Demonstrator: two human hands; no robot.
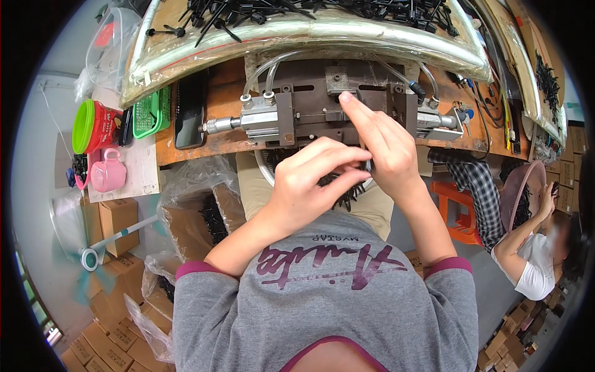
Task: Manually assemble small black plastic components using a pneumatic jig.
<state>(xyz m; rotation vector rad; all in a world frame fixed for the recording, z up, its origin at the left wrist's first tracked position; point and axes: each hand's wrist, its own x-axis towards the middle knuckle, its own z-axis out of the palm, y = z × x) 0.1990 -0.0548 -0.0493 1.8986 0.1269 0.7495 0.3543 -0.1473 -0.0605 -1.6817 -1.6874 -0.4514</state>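
My left hand [308,183] is closed, its thumb and fingertips pinched at a small black part [369,165] against the heel of my right hand. My right hand [387,146] reaches forward with its fingers stretched out and close together. Its index fingertip lies at a metal block [337,82] in the middle of a dark bench fixture [310,118]. The thumb and palm of my right hand are hidden. A pile of thin black parts [350,197] shows in my lap, below my hands.
Pneumatic cylinders [259,121] with clear hoses flank the fixture. Black plastic parts [248,15] lie on a raised tray [297,46] behind it. A phone [189,115], green basket [152,115] and pink cup [108,172] stand left. Another person [527,260] sits right, near an orange stool [455,214].
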